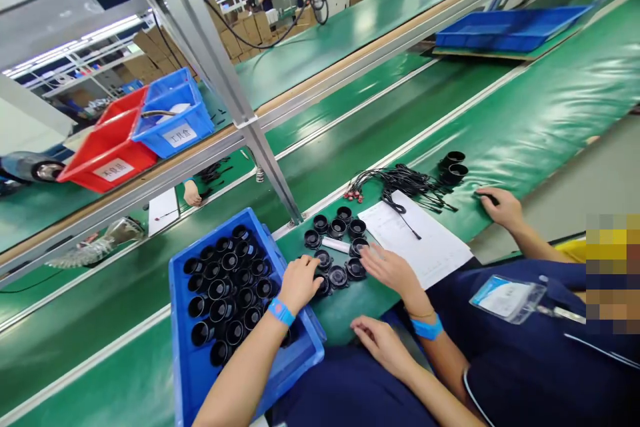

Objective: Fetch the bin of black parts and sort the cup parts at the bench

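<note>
My left hand (300, 282), with a blue band at the wrist, has its fingers closed on a black round plastic housing (324, 285) at the near left of a loose ring of such parts. My fingers partly cover it. My right hand (383, 345) is at the table's near edge with curled fingers; a small dark patch shows under the fingertips, too hidden to name. Ahead of my hands, several housings (337, 276) surround a white cylinder (336, 245). Under my left forearm stands a blue crate (175, 293) of black cups (220, 310).
A co-worker at my right spreads one hand (393, 270) beside the housings; the other hand (503, 207) rests farther right. Paper sheets (435, 253), black cables (405, 183) and stacked cups (454, 172) lie ahead. A metal post (270, 160) rises beyond the crate.
</note>
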`<action>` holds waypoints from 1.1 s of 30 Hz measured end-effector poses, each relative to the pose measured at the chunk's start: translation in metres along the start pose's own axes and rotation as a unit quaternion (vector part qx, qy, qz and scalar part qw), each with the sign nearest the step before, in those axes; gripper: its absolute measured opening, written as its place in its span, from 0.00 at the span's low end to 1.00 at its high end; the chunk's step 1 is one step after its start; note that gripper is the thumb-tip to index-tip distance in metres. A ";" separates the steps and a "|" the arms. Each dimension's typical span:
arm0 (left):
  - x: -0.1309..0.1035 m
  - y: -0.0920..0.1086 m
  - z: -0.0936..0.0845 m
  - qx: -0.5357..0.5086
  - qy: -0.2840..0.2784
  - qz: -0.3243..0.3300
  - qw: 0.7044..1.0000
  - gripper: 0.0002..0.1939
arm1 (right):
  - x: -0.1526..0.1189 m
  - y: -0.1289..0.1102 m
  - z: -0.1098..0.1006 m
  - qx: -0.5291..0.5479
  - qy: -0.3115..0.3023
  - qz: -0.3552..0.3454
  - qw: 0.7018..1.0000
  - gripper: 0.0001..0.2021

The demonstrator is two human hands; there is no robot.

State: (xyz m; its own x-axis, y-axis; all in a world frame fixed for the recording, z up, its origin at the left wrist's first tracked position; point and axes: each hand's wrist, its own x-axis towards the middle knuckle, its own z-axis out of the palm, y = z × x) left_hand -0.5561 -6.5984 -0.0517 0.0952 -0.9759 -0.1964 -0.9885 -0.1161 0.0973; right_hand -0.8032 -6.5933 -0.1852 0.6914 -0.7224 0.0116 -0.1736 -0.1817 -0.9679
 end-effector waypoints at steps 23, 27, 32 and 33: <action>0.008 0.018 0.015 0.011 -0.079 0.059 0.995 0.22 | -0.002 0.026 0.006 0.062 -0.066 0.023 0.996 0.05; -0.058 -0.019 -0.016 -0.066 0.103 -0.030 0.992 0.16 | -0.002 0.028 -0.003 0.066 -0.060 0.074 0.993 0.07; -0.173 -0.108 -0.027 -0.040 0.189 -0.300 0.934 0.11 | 0.006 -0.002 -0.015 0.015 -0.075 0.102 0.992 0.15; -0.193 -0.119 -0.023 -0.038 0.183 -0.324 0.927 0.10 | 0.009 -0.010 -0.015 0.008 -0.083 0.100 0.991 0.15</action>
State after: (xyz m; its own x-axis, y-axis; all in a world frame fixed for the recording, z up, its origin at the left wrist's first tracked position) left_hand -0.4542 -6.4007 -0.0026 0.7134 -0.6927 0.1063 -0.7003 -0.6988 0.1458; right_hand -0.8059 -6.6080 -0.1721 0.7503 -0.6231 -0.2210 -0.3083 -0.0340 -0.9507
